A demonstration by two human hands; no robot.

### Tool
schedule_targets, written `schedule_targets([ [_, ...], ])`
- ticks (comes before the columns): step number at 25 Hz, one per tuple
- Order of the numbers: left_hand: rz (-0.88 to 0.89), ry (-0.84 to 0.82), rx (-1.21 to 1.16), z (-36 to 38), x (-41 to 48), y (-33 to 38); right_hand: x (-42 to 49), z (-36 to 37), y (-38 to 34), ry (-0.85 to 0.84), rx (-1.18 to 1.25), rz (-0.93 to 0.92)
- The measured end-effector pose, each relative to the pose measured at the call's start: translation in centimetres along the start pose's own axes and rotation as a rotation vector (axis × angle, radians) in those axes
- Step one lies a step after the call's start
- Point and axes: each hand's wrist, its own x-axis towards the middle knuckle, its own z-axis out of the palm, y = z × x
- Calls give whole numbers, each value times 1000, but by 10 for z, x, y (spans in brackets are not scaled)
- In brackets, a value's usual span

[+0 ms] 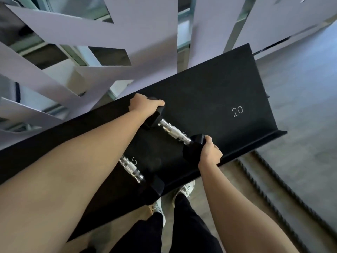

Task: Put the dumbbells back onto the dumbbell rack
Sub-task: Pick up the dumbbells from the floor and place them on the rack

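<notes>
- Step in hand: seating a dumbbell [174, 132] on the dumbbell rack [209, 92]. It appears to rest on the sloped shelf, near frame centre, handle running from 10 o'clock to 4 o'clock.
- Left hand [145, 105]: closed over the far head, at 10 o'clock from the handle.
- Right hand [209, 154]: closed around the near head, at 4 o'clock, beside the shelf's front lip.
- Second dumbbell [138, 177]: lies on the same shelf at 7 o'clock from the first, by a painted "5" [134, 160]; the left forearm partly hides it.
- Marking "20" [237, 111]: at 2 o'clock from the held dumbbell, on bare shelf.
- Next move, as judged: align the dumbbell with its slot marking, which the handle hides, confirm both heads bear on the shelf, then release both hands together.
- Materials: heads are matte black, faceted, likely rubber-coated; handles are bright chromed steel with stepped collars and a knurled centre.
- Rack: flat, matte black sheet, tilted, with a raised front lip that should stop rolling.
</notes>
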Motion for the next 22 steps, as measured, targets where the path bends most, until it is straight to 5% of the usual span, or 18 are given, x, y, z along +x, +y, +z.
schedule_targets([
  [8, 29, -24, 130, 41, 8, 4, 26, -9, 9, 50, -258, -62],
  [14, 370, 42, 248, 30, -12, 19, 4, -15, -21, 37, -379, -212],
  [22, 761, 99, 294, -26, -81, 31, -87, -6, -96, -51, -493, -814],
])
